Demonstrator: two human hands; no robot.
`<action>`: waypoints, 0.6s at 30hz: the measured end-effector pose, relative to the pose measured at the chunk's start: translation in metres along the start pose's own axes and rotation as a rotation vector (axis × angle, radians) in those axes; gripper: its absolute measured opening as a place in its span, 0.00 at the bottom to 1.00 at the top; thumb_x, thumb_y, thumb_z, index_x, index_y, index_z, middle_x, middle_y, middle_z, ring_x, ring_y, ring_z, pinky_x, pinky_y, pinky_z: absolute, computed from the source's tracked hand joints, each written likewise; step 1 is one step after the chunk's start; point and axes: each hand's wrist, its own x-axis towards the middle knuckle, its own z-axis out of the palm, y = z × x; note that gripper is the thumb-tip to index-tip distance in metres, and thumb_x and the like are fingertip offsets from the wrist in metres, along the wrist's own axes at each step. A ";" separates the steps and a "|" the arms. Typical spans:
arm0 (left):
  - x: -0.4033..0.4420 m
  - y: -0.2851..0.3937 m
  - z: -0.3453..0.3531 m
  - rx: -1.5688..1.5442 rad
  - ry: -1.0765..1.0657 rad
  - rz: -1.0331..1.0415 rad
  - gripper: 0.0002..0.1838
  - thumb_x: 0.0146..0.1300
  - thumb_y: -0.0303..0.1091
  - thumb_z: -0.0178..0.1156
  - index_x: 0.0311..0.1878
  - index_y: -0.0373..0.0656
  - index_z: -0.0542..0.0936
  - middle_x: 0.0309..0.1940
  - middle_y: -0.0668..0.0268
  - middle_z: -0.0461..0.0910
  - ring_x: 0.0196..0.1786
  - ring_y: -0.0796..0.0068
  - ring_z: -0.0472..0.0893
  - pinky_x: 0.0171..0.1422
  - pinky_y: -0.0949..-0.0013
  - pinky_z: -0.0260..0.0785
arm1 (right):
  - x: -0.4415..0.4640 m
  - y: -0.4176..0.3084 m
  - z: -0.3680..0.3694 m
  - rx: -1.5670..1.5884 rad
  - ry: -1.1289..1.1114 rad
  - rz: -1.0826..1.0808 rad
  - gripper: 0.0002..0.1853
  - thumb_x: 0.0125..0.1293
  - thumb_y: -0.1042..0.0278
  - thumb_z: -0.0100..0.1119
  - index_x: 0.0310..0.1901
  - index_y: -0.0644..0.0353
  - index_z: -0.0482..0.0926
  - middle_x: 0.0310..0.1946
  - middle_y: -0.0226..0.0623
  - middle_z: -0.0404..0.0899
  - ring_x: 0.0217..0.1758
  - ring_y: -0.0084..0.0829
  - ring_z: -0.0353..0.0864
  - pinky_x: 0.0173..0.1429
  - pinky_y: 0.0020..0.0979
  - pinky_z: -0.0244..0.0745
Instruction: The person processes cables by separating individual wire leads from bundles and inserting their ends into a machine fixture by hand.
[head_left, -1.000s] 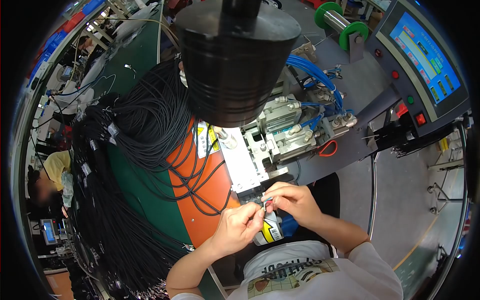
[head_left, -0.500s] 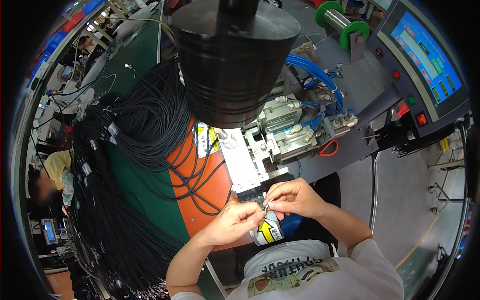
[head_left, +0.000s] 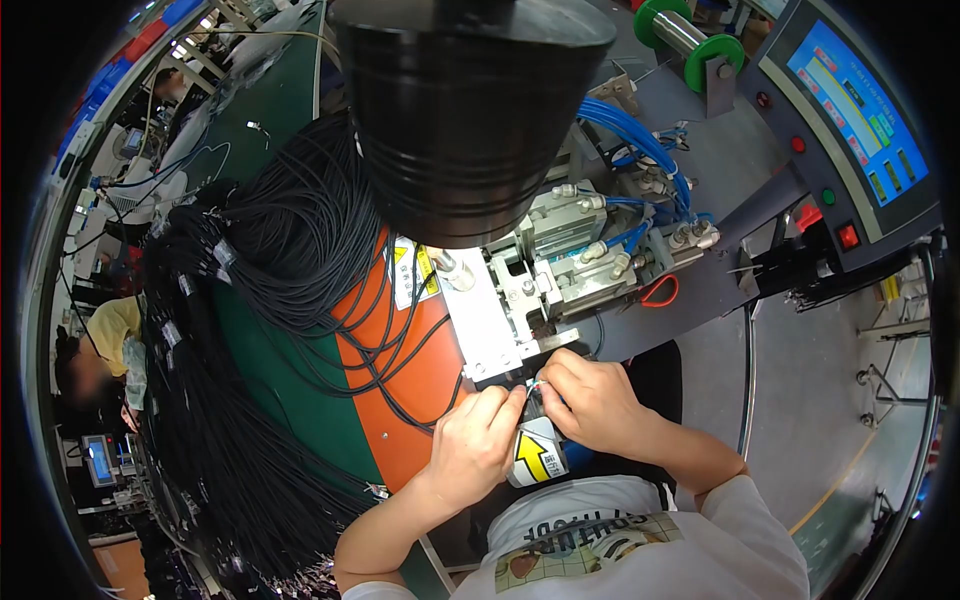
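Observation:
My left hand (head_left: 476, 440) is closed in a pinch at the front edge of the machine's white plate (head_left: 475, 318). Facing it, my right hand (head_left: 598, 404) pinches too, its fingertips almost meeting the left ones. Between the fingertips show the thin coloured wires (head_left: 534, 386) of a cable end, too small to make out fully. Just below the hands is a white label with a yellow arrow (head_left: 533, 456). Beyond the plate sits the metal clamping mechanism (head_left: 585, 270) with blue air hoses (head_left: 640, 135).
A large black cylinder (head_left: 455, 140) hangs over the machine. Bundles of black cable (head_left: 290, 230) cover the left side of the green and orange table. At upper right stand a touchscreen panel (head_left: 858, 110) and a green-flanged wire spool (head_left: 690, 40). Another person (head_left: 112, 335) sits far left.
Both hands have moved slightly forward, toward the machine's front edge, with the wires between them. My left hand has turned, so its back shows more. The camera view has shifted a little.

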 end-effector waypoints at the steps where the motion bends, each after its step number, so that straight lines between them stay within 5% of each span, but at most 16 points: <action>1: 0.001 0.000 -0.001 -0.011 -0.006 0.002 0.20 0.51 0.23 0.63 0.50 0.35 0.81 0.33 0.61 0.74 0.33 0.64 0.78 0.35 0.64 0.73 | 0.000 0.000 0.000 -0.001 0.004 -0.004 0.04 0.61 0.71 0.61 0.35 0.61 0.77 0.29 0.35 0.74 0.22 0.36 0.79 0.27 0.35 0.75; 14: 0.004 0.003 -0.006 0.101 -0.096 0.065 0.20 0.55 0.25 0.61 0.52 0.33 0.80 0.31 0.63 0.71 0.32 0.67 0.75 0.34 0.66 0.72 | 0.001 -0.003 0.000 -0.205 0.008 -0.121 0.05 0.56 0.71 0.62 0.33 0.59 0.77 0.28 0.33 0.71 0.23 0.30 0.78 0.29 0.30 0.74; 18: 0.010 0.009 -0.011 0.208 -0.170 0.119 0.21 0.55 0.27 0.59 0.52 0.29 0.79 0.33 0.64 0.71 0.35 0.70 0.75 0.35 0.69 0.72 | 0.012 -0.004 -0.009 -0.153 -0.121 -0.054 0.05 0.56 0.69 0.62 0.28 0.59 0.78 0.24 0.36 0.74 0.21 0.37 0.79 0.26 0.35 0.74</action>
